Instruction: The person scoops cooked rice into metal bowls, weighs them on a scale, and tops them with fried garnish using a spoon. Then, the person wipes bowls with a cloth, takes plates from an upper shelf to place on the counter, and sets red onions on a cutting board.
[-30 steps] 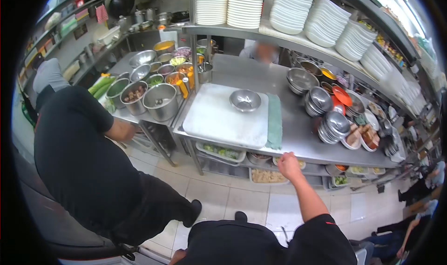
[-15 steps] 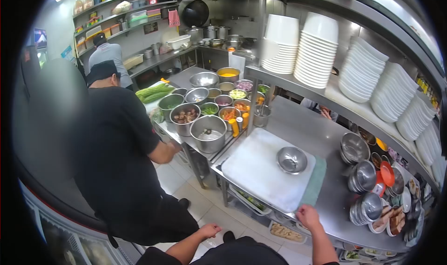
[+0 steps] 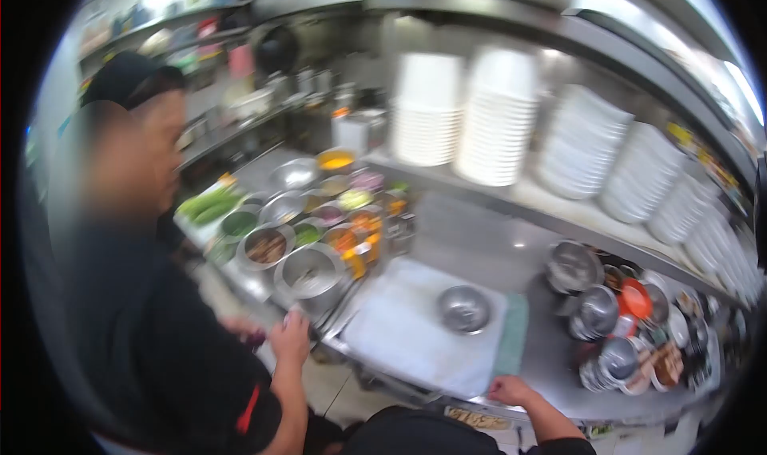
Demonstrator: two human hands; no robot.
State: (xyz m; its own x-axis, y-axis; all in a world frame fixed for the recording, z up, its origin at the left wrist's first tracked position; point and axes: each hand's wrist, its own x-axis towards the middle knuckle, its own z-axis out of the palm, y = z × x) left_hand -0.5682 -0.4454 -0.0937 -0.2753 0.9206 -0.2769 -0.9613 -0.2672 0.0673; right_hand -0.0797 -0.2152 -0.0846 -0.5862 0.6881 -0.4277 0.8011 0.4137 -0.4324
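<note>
My right hand (image 3: 509,391) is at the front edge of the steel counter, fingers curled, close to the near corner of a white cutting board (image 3: 399,335) and a green cloth (image 3: 514,335). What the fingers hold, if anything, cannot be made out. A steel bowl (image 3: 463,309) sits on the board. I do not see my left hand. The raised forearm (image 3: 289,383) on the left appears to belong to the co-worker in black, whose other hand (image 3: 240,327) is by a small dark purple item (image 3: 256,337).
The co-worker (image 3: 152,319) stands close on my left. Beyond are steel pots of chopped food, including a large pot (image 3: 309,275), and green vegetables (image 3: 209,205). Stacked white bowls (image 3: 497,119) line the shelf above. Steel bowls (image 3: 595,311) and an orange bowl (image 3: 636,298) crowd the right.
My view has swung and is blurred. The co-worker has turned from facing away to side-on and come nearer, forearm raised. My left hand has gone out of view; my right stays at the counter edge.
</note>
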